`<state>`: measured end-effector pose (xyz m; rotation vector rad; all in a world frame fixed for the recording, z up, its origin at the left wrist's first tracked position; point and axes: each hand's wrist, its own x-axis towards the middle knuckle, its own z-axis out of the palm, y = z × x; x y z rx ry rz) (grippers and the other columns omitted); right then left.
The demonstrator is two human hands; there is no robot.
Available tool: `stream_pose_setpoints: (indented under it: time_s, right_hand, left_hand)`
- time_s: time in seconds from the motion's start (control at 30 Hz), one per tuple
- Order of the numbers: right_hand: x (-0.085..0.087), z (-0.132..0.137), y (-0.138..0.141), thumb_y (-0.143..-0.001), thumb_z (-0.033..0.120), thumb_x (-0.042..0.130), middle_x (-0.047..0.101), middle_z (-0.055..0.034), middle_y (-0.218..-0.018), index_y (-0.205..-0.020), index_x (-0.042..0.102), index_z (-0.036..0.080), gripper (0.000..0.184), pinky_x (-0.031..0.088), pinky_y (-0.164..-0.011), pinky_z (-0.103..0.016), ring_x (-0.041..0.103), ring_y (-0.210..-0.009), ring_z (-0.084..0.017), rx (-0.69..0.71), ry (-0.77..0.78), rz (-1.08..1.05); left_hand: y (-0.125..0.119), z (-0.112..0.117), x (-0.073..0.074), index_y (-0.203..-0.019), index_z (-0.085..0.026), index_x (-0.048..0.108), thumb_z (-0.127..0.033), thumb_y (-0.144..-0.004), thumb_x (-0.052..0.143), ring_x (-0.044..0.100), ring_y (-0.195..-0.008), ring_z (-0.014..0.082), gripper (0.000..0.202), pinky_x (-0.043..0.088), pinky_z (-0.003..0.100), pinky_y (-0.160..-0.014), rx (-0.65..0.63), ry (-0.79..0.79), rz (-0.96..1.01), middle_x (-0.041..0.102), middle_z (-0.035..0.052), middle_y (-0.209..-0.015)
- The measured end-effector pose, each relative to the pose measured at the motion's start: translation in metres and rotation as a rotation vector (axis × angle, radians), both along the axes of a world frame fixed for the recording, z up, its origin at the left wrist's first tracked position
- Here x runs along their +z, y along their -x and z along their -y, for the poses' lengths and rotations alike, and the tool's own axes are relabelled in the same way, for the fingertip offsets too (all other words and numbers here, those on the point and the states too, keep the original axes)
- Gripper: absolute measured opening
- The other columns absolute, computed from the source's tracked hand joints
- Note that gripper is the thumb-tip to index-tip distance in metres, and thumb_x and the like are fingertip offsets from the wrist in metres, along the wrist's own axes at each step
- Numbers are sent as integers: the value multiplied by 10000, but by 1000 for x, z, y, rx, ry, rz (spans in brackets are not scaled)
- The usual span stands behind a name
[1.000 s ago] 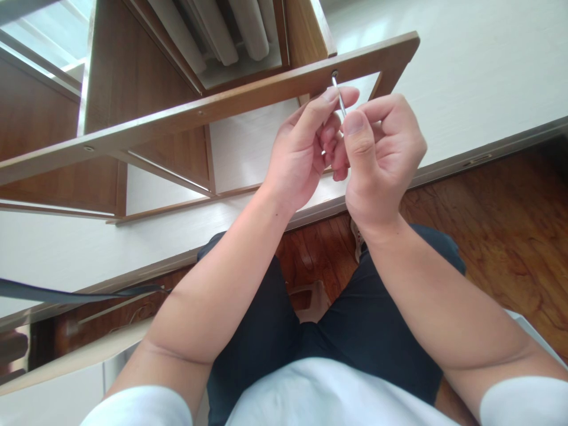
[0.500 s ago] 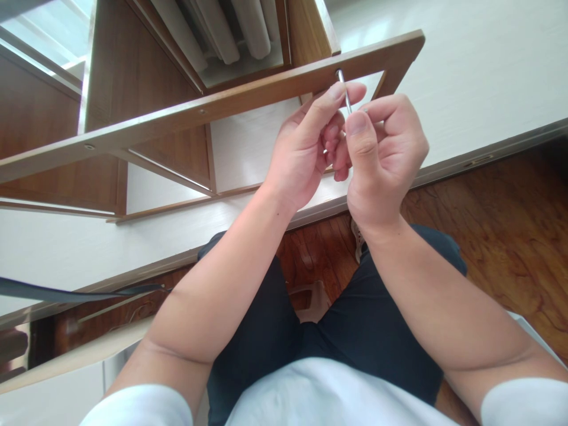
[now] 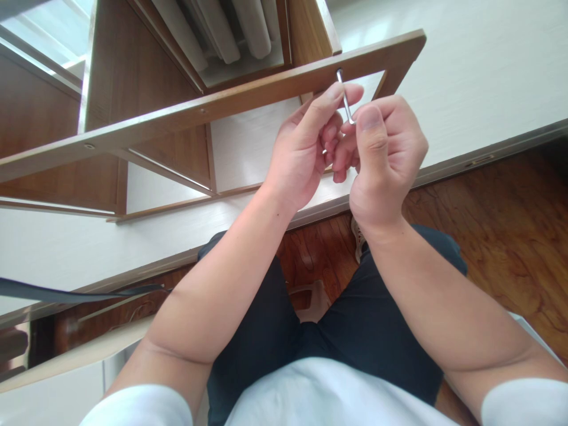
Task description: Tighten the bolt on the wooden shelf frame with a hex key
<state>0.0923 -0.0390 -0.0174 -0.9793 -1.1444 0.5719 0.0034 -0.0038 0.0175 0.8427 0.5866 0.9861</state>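
A thin silver hex key (image 3: 344, 97) sticks out of a hole near the right end of a brown wooden frame rail (image 3: 222, 106). My right hand (image 3: 384, 157) is closed, pinching the key's bent lower end between thumb and forefinger. My left hand (image 3: 306, 148) is curled beside it, its forefinger tip resting against the key's shaft just below the rail. The two hands touch each other under the rail.
The wooden frame has more panels and rails (image 3: 168, 154) to the left, over white boards (image 3: 465, 77) lying on a brown wood floor (image 3: 501, 236). Pale rolled cylinders (image 3: 231, 26) lie at the top. My knees in dark shorts (image 3: 275, 331) are below the hands.
My right thumb has shifted slightly right and down along the key, turning its bent end a little. The left hand and frame stay nearly still.
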Motion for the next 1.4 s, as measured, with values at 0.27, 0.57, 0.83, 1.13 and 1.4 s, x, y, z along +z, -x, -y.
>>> stream_pose_setpoints:
  time_s: [0.27, 0.57, 0.83, 1.13, 1.4]
  right_hand:
    - [-6, -2, 1, -1025, 624, 489, 545, 36, -663, -881, 561, 247, 411, 465, -502, -250, 544, -539, -100, 19, -5, -48]
    - [-10, -4, 2, -1007, 691, 450, 548, 28, -652, -883, 541, 251, 466, 439, -463, -258, 516, -507, -107, 75, 41, -44]
    - [-12, -6, 3, -990, 706, 469, 551, 13, -626, -873, 526, 256, 469, 444, -468, -290, 523, -508, -130, 93, 76, -72]
    - [-12, -7, 3, -1012, 624, 517, 509, 53, -594, -856, 495, 255, 402, 382, -420, -250, 474, -460, -105, 68, 7, -80]
    - [-12, -6, 4, -1015, 613, 522, 542, 52, -634, -928, 554, 278, 347, 371, -432, -251, 510, -478, -104, 10, -65, -50]
  left_hand:
    - [0, 0, -2, -929, -220, 693, -427, -972, 607, 409, -431, 79, 228, 337, 255, -421, -2, 11, 50, 412, -51, -547]
    - [-2, 1, 2, -913, -228, 704, -462, -947, 643, 359, -406, 63, 244, 260, 262, -401, 53, 58, -51, 406, -49, -527]
    - [-3, 2, 0, -870, -220, 691, -462, -931, 670, 351, -407, 58, 250, 233, 267, -385, 47, 59, -40, 418, -52, -503]
    - [-4, 0, 0, -997, -209, 724, -433, -978, 586, 395, -390, 75, 264, 284, 241, -400, 61, 112, -65, 371, -59, -492]
    - [-4, 1, 6, -980, -204, 708, -391, -1004, 537, 401, -411, 75, 254, 324, 239, -406, 72, 94, -75, 355, -61, -520]
